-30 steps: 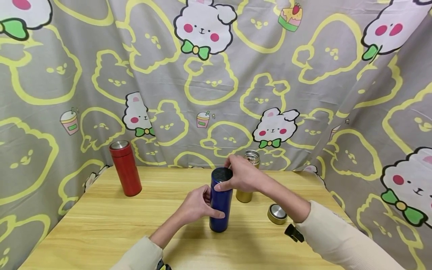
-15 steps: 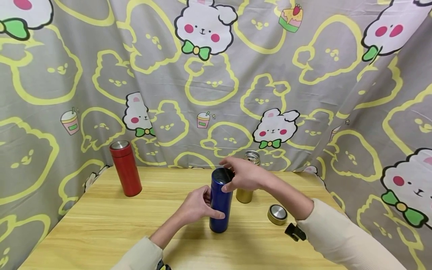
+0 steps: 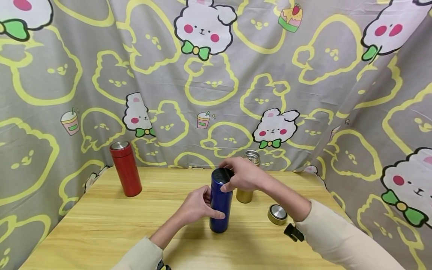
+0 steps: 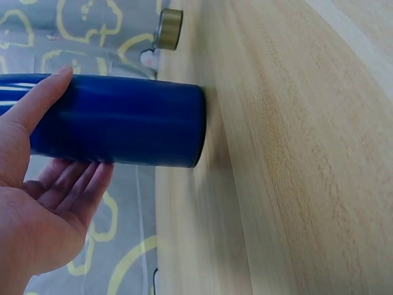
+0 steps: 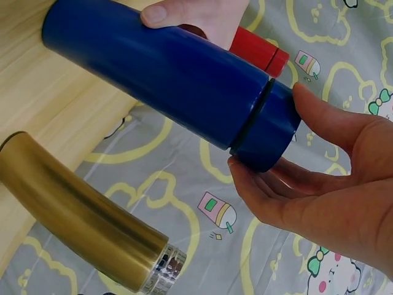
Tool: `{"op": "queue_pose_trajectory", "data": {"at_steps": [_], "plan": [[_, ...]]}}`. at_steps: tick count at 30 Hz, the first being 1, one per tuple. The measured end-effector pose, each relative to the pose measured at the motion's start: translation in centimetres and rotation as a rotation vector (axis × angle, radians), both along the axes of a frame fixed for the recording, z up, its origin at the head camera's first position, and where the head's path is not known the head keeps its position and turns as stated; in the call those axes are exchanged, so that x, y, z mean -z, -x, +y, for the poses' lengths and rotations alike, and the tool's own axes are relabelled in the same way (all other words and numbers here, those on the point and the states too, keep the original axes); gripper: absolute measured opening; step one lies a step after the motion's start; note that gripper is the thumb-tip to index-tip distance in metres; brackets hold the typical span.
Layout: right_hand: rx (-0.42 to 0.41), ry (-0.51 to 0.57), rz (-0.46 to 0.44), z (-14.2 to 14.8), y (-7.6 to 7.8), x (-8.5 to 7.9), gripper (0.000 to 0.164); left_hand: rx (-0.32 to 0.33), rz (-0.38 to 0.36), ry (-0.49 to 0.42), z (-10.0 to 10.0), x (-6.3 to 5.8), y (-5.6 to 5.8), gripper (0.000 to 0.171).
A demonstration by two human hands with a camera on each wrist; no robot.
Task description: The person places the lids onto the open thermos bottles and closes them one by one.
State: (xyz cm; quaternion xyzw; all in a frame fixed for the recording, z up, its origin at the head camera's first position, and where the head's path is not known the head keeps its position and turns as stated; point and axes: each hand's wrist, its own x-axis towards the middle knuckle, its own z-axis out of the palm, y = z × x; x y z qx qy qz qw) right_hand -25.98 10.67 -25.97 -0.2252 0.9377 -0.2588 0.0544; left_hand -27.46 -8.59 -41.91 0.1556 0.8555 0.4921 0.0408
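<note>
A blue vacuum flask (image 3: 221,204) stands upright on the wooden table. My left hand (image 3: 196,205) grips its body from the left, thumb across the near side. In the left wrist view, the fingers of that hand (image 4: 52,212) curl under the flask as seen there. My right hand (image 3: 243,174) holds the flask's blue lid (image 5: 270,130) between thumb and fingers. A dark gap shows between lid and body in the right wrist view. Behind the right hand stands a gold flask (image 3: 245,195) with its silver threaded neck uncovered. Its gold lid (image 3: 278,214) lies on the table to the right.
A red flask (image 3: 126,170) with its lid on stands at the back left of the table (image 3: 162,221). A patterned grey curtain (image 3: 216,90) hangs right behind the table and along both sides.
My right thumb and fingers have shifted rightward round the lid from a second ago, then stayed nearly still. The left hand and the blue flask's body have kept their place.
</note>
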Motion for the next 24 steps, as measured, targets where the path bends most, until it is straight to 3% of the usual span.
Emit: {"op": "queue_pose_trajectory", "data": {"at_steps": [14,24], "plan": [[0.09,-0.023,0.12,-0.2,0.3,1.0,0.06,-0.014,0.025,0.009,0.1,0.1,0.0,0.063],[0.111,-0.039,0.12,-0.3,0.1,1.3,0.066,-0.011,0.035,0.018,0.0,0.1,0.0,0.063]]}}
